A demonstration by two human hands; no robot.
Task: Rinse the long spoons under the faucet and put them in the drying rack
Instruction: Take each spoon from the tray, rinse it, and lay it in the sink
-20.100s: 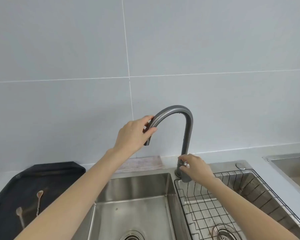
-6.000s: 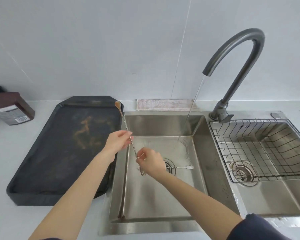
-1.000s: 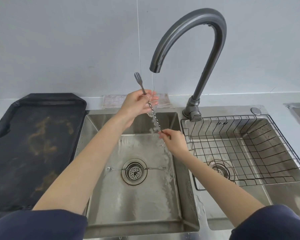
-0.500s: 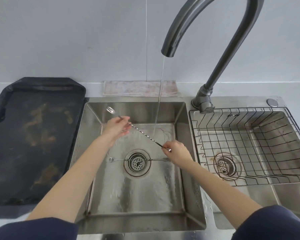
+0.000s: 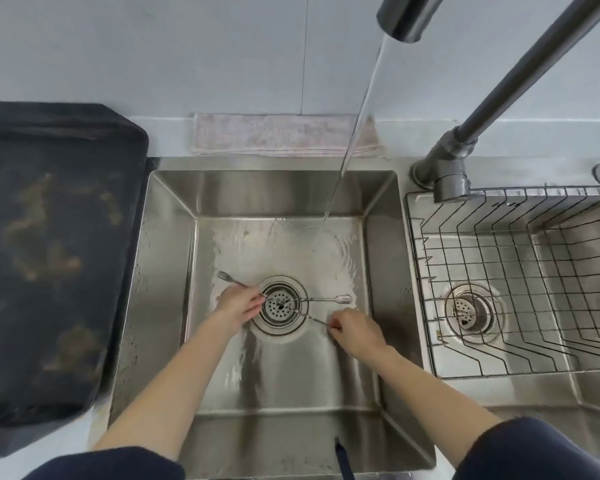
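Both hands are low in the left sink basin [image 5: 167,306], over the drain. My left hand [image 5: 238,301] and my right hand [image 5: 355,329] hold a long twisted spoon [image 5: 312,318] between them; its forked end [image 5: 224,275] sticks out to the upper left of my left hand. A second long spoon [image 5: 326,299] lies across the drain with its forked end pointing right. Water runs from the dark faucet [image 5: 404,15] onto the basin floor behind the hands. The wire drying rack [image 5: 499,289] sits in the right basin with nothing in it.
A black tray [image 5: 56,254] with brown smears lies on the counter to the left of the sink. A folded pinkish cloth [image 5: 281,135] lies behind the basin against the wall. The faucet base [image 5: 445,174] stands between the two basins.
Both hands have dropped with the held spoon from under the water stream down to the basin floor by the drain. The other spoon has not moved.
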